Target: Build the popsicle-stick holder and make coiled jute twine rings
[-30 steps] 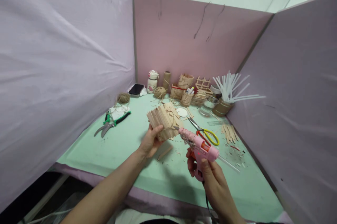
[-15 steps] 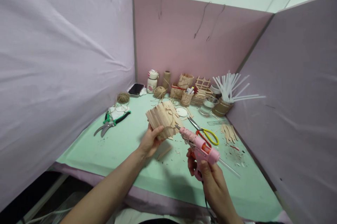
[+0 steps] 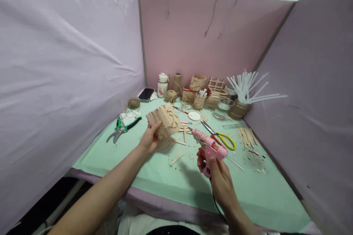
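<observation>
My left hand (image 3: 150, 136) is closed on the lower left edge of a panel of wooden craft sticks (image 3: 162, 121), thumb on its front face. Small wooden pieces are fixed on the panel's right part. In my right hand (image 3: 216, 172) is a pink hot glue gun (image 3: 208, 145), its nozzle pointing up and left, a short gap from the panel. A clear glue stick (image 3: 235, 163) sticks out of the gun's back end. Loose craft sticks (image 3: 184, 134) lie beneath and to the right of the panel.
Yellow-handled scissors (image 3: 226, 141) lie right of the gun, and green-handled pruning shears (image 3: 122, 130) at the left. Along the back stand a white bottle (image 3: 162, 86), a twine ball (image 3: 171, 96), a glass bowl (image 3: 223, 109) and a pot of glue sticks (image 3: 239, 109). Fabric walls enclose three sides.
The panel has moved left, away from the glue gun's nozzle, uncovering loose sticks and a pen on the table. The gun is slightly higher in view, and the camera view has shifted a little.
</observation>
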A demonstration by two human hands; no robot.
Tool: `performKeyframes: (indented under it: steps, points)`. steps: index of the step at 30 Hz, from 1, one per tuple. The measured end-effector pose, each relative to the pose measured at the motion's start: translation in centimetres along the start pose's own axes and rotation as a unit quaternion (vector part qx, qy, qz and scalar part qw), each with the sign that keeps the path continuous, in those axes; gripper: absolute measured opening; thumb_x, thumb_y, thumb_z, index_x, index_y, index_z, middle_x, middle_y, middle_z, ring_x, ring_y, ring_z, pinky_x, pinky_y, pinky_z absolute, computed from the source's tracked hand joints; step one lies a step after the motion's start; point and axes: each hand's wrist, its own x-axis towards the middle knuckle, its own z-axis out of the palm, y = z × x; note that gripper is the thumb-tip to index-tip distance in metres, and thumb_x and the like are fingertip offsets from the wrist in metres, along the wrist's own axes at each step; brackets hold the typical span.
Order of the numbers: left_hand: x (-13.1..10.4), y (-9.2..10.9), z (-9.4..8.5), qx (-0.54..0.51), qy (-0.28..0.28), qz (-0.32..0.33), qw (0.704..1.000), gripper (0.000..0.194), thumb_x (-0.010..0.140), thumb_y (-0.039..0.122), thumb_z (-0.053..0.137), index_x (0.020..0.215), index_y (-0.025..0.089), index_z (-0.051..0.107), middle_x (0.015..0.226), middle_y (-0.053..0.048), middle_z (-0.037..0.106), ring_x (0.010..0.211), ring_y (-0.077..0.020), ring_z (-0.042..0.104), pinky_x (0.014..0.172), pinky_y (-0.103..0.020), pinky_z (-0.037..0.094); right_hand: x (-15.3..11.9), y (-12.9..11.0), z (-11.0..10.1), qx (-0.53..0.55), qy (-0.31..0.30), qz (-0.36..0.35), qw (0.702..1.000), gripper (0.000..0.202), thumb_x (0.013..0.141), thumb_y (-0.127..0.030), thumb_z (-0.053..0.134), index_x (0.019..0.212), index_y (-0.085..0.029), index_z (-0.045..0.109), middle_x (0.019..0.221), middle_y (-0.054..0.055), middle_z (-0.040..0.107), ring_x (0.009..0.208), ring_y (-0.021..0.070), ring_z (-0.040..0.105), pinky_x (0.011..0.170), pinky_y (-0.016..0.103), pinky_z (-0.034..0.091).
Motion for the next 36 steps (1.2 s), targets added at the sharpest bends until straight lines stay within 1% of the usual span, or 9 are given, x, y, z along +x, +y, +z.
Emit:
performKeyframes:
  steps: [4,9,17,19,21,24,28,32,36]
  points:
    - [2.3,0.9,-2.9,0.102,0.006,0.106,0.989,0.069,0.056,0.027,0.082,0.117,0.023,0.049,0.113,-0.005,0.063,0.103,-0.0231,0.060,0.089,-0.039,0.050,1.4,0.7,0.8,0.018,-0.012,0.010,1.000,0.046,0.089,-0.056,0.046,0.104,-0.016,0.062,0.088,0.008,0.064,0.068,0.0149,0.054,0.064,0.030,0.045]
    - [4.5,2.0,-6.1,0.270,-0.024,0.159,0.949,0.087,0.051,0.025,0.083,0.127,0.022,0.041,0.120,-0.008,0.059,0.111,-0.0257,0.056,0.095,-0.042,0.046,1.4,0.5,1.3,0.009,-0.023,0.016,1.000,0.043,0.089,-0.057,0.046,0.099,-0.018,0.062,0.081,0.005,0.062,0.066,0.0137,0.051,0.063,0.028,0.043]
    - [4.6,3.6,-7.2,0.400,-0.092,0.108,0.905,0.100,0.056,0.029,0.083,0.140,0.024,0.029,0.136,-0.014,0.049,0.123,-0.0283,0.049,0.102,-0.044,0.042,1.4,0.4,1.3,-0.007,-0.025,0.039,0.999,0.044,0.087,-0.060,0.046,0.089,-0.018,0.060,0.075,0.004,0.058,0.069,0.0158,0.052,0.063,0.029,0.042]
    - [3.5,3.5,-7.3,0.437,-0.064,0.129,0.888,0.100,0.058,0.031,0.082,0.141,0.024,0.027,0.137,-0.015,0.047,0.125,-0.0287,0.047,0.102,-0.046,0.040,1.5,0.5,1.3,-0.008,-0.028,0.046,0.999,0.045,0.086,-0.061,0.047,0.089,-0.018,0.061,0.075,0.004,0.059,0.068,0.0161,0.052,0.063,0.029,0.042]
    - [1.8,3.0,-7.2,0.498,0.037,0.202,0.842,0.091,0.061,0.034,0.079,0.138,0.023,0.032,0.134,-0.015,0.049,0.126,-0.0293,0.046,0.104,-0.048,0.037,1.7,0.6,1.3,-0.006,-0.033,0.053,0.998,0.046,0.085,-0.061,0.048,0.090,-0.018,0.061,0.074,0.004,0.059,0.068,0.0160,0.051,0.063,0.029,0.041]
    - [-1.2,1.9,-6.6,0.581,0.147,0.366,0.712,0.056,0.073,0.036,0.069,0.123,0.022,0.048,0.124,-0.012,0.054,0.119,-0.0278,0.048,0.101,-0.048,0.037,2.1,0.8,1.4,-0.001,-0.042,0.066,0.997,0.047,0.085,-0.062,0.048,0.090,-0.018,0.061,0.073,0.004,0.059,0.067,0.0156,0.051,0.061,0.028,0.040]
    - [-3.0,0.8,-4.9,0.701,0.062,0.389,0.594,0.021,0.079,0.029,0.061,0.099,0.020,0.062,0.108,-0.009,0.060,0.109,-0.0271,0.052,0.095,-0.044,0.037,3.2,0.9,1.6,-0.002,-0.073,0.087,0.994,0.048,0.083,-0.063,0.049,0.088,-0.017,0.061,0.071,0.003,0.058,0.062,0.0139,0.048,0.057,0.027,0.038]
    - [-2.4,0.3,-3.9,0.774,0.007,0.330,0.540,0.017,0.082,0.032,0.060,0.093,0.020,0.065,0.101,-0.009,0.066,0.102,-0.0266,0.055,0.085,-0.041,0.037,4.5,0.8,2.1,0.005,-0.106,0.100,0.989,0.049,0.082,-0.064,0.050,0.089,-0.018,0.061,0.075,0.004,0.060,0.062,0.0138,0.050,0.056,0.027,0.038]
    - [-2.1,-0.2,-3.9,0.802,0.015,0.267,0.534,0.025,0.084,0.041,0.058,0.092,0.018,0.065,0.088,-0.008,0.068,0.089,-0.0252,0.058,0.075,-0.038,0.035,5.2,0.7,3.0,-0.013,-0.127,0.107,0.986,0.050,0.079,-0.067,0.051,0.086,-0.018,0.060,0.075,0.004,0.061,0.063,0.0141,0.051,0.054,0.026,0.037]
